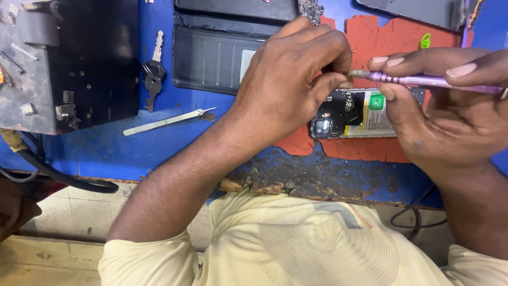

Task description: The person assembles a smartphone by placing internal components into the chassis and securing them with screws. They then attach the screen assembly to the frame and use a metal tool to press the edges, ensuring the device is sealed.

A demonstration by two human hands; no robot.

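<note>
keys (153, 74) and metal spudger (168, 121) lie idle at left | left hand (286, 85) pinches the screwdriver tip (359, 73) | opened phone (352, 114) on red mat (370, 39) beneath | right hand (450, 106) grips purple screwdriver (428, 81) — risk: a bit or screw, if pinched there, could slip into the exposed board.

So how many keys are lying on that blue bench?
2: a silver key and a black-headed key together left of the dark wallet case; others may be hidden.
</note>
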